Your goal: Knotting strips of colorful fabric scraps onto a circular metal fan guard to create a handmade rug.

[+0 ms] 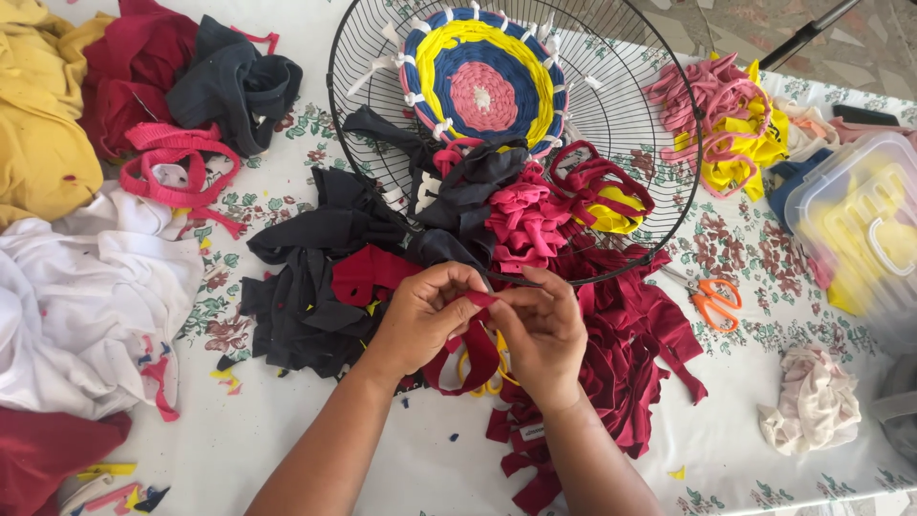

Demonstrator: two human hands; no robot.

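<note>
I see both hands meeting at lower centre of the frame, just below the rim of the black wire fan guard. The left hand is curled nearly closed, thumb and fingertips pinching the top of a dark red fabric strip. The right hand faces it, fingers bent and pinched onto the same strip from the other side, so the two grips are touching or very nearly so at the strip's upper end.

The relation that matters: the strip is a loop hanging downward from the pinch point, its long axis running roughly top to bottom in the frame, between the two wrists. Neither hand is nearer; both hold it at the top. A yellow-handled pair of scissors shows partly behind the loop.

Above the hands, at upper centre, the round woven mat in yellow, blue and pink sits tied inside the guard. Pink strips lie between it and the hands. A dark red fabric pile spreads to the right, dark grey scraps to the left, orange scissors further right on the floral tablecloth.
</note>
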